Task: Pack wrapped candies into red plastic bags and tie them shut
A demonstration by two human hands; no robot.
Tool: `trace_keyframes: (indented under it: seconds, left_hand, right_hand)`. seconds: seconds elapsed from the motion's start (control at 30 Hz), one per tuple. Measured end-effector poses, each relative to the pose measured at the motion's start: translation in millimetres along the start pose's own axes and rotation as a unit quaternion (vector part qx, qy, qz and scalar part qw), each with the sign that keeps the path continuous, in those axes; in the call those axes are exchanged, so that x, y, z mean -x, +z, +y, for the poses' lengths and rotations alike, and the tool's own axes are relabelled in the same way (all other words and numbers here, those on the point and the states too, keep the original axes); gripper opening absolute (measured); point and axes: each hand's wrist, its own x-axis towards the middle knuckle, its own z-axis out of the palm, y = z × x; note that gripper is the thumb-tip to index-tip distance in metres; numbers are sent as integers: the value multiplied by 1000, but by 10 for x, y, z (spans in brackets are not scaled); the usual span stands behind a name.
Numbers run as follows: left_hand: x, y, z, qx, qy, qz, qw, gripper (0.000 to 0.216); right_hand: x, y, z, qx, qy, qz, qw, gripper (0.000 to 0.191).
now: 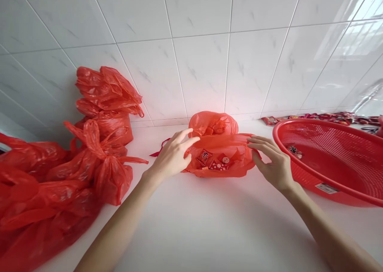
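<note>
A red plastic bag (239,164) lies with its mouth spread wide on the white counter. Inside it are several small red packets, among them a dark-printed packet (204,157) and a polka-dotted packet (218,165). My left hand (175,152) is at the bag's left side, thumb and fingers apart and nothing in them. On the opposite side, my right hand (273,160) has its fingers spread by the bag's right edge; whether the fingertips touch the plastic I cannot tell.
Several filled red bags (54,184) crowd the left, some tied and stacked against the tiled wall (200,72). Another red bag (214,122) sits behind the spread one. At right stands a red mesh basket (326,180) with a packet (295,151) inside; small packets (332,117) line the wall behind it.
</note>
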Motion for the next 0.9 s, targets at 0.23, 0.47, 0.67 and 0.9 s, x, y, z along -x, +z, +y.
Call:
trace_keyframes:
  seconds: [0.23,0.47,0.67,0.9]
  left_hand:
    - [19,-57,-256,127,-154,-123,972,84]
    - [-209,-579,-226,184,-157,-44,969,57]
    - [-509,-988,65,382,-134,132,905,28]
    - [-624,-1288,266,484,-70,189,851,10]
  right_hand:
    - [-179,-108,9,110,83,-38,990,35]
    - [-568,-284,28,63,241,-157,956,24]
    - [-1119,-457,-230,-144,306,-6,941,24]
    - [-1367,-524,-330,-199,239,11,951,21]
